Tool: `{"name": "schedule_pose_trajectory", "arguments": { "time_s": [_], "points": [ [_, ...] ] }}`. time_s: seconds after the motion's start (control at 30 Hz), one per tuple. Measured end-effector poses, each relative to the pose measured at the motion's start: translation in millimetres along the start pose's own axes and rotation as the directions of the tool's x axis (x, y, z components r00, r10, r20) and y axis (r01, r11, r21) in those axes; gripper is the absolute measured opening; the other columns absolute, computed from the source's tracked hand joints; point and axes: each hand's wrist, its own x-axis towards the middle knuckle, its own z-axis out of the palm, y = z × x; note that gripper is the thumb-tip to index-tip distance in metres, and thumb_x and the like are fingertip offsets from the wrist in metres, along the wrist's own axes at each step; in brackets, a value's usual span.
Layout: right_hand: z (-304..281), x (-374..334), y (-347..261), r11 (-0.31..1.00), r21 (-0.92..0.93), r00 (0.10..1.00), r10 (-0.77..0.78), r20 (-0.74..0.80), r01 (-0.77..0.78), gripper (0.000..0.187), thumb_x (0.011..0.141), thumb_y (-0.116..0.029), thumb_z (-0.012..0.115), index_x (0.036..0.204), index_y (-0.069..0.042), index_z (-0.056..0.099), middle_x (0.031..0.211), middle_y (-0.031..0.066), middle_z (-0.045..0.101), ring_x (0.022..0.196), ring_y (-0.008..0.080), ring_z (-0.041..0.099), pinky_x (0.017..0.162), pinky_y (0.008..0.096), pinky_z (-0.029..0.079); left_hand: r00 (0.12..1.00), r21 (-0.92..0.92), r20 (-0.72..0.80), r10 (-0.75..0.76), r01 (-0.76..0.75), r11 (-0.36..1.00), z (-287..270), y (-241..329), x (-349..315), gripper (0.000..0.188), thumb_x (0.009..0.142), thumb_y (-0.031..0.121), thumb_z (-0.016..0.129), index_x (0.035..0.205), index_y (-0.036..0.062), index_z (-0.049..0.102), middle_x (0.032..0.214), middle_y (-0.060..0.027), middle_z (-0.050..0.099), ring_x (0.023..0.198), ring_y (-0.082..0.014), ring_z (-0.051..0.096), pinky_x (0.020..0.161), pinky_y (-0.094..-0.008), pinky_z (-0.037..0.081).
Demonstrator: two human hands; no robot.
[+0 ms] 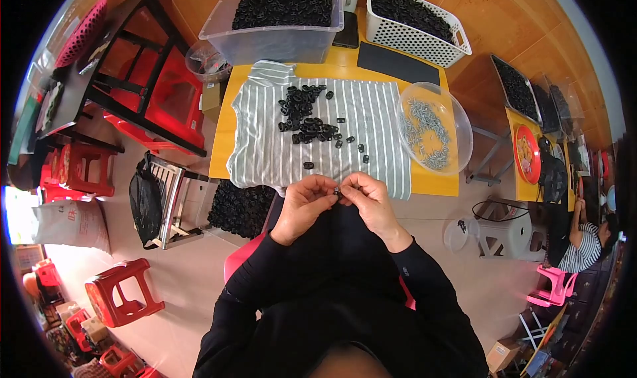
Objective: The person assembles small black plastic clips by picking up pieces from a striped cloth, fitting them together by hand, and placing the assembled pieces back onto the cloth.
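Just off the table's front edge, my left hand (308, 202) and my right hand (369, 202) meet fingertip to fingertip. Both are closed in a pinch around a small black part (338, 193), mostly hidden by the fingers. Beyond them a grey and white striped shirt (259, 132) covers much of the yellow table. On it lies a heap of small black plastic parts (308, 116), with a few loose ones to its right and a single black part (308, 165) nearest my left hand. To the right stands a round clear bowl (458, 122) holding many silvery screws (424, 129).
At the back stand a clear bin (265, 45) and a white perforated basket (415, 39), both filled with black parts. A phone (346, 31) and a dark mat (398, 67) lie between. More black parts (240, 209) sit below the table. Far right, another person (584, 245) sits.
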Motion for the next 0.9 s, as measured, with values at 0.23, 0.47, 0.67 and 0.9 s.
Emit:
{"name": "schedule_pose_trajectory", "arguments": {
  "time_s": [0.23, 0.47, 0.67, 0.9],
  "points": [
    [-1.8, 0.2, -0.6, 1.000, -0.017, 1.000, 0.006, 0.004, -0.006, 0.006, 0.090, -0.006, 0.056, 0.088, -0.001, 0.058, 0.078, 0.0003, 0.058, 0.069, 0.0065, 0.054, 0.064, 0.0203, 0.044, 1.000, -0.006, -0.010, 0.009, -0.009, 1.000, -0.1, -1.0, 0.7, 0.022, 0.081, -0.006, 0.060, 0.102, -0.0025, 0.059, 0.086, -0.0031, 0.061, 0.076, -0.0072, 0.056, 0.065, -0.0192, 0.045],
    [-3.7, 0.3, -5.9, 0.981, -0.183, 0.996, -0.047, 0.070, 0.060, 0.005, 0.089, -0.003, 0.055, 0.086, 0.001, 0.056, 0.077, 0.0002, 0.057, 0.068, 0.0066, 0.052, 0.062, 0.0202, 0.044, 1.000, 0.007, -0.014, -0.002, 0.002, 1.000, 0.7, -2.4, -0.2, 0.022, 0.080, -0.007, 0.060, 0.102, -0.0028, 0.059, 0.086, -0.0033, 0.061, 0.077, -0.0074, 0.057, 0.067, -0.0194, 0.046],
    [-8.5, 1.5, -5.6, 0.978, -0.210, 0.993, 0.034, 0.109, -0.010, 0.005, 0.089, -0.004, 0.055, 0.088, 0.001, 0.057, 0.075, -0.0005, 0.057, 0.067, 0.0058, 0.052, 0.062, 0.0207, 0.045, 0.999, 0.008, -0.041, 0.032, -0.031, 0.999, 7.3, -7.4, -2.7, 0.021, 0.080, -0.008, 0.060, 0.101, -0.0033, 0.060, 0.085, -0.0023, 0.061, 0.076, -0.0073, 0.057, 0.071, -0.0202, 0.047],
    [-1.1, 9.0, -1.3, 0.971, -0.219, 0.991, -0.114, -0.065, 0.097, 0.008, 0.088, -0.006, 0.058, 0.093, 0.000, 0.060, 0.080, 0.0027, 0.060, 0.067, 0.0085, 0.055, 0.059, 0.0224, 0.044, 0.971, 0.037, -0.213, 0.113, -0.107, 0.994, -2.5, -6.9, -16.4, 0.019, 0.081, -0.005, 0.062, 0.099, -0.0034, 0.063, 0.085, -0.0028, 0.063, 0.072, -0.0073, 0.057, 0.066, -0.0192, 0.046]
  ]
}}
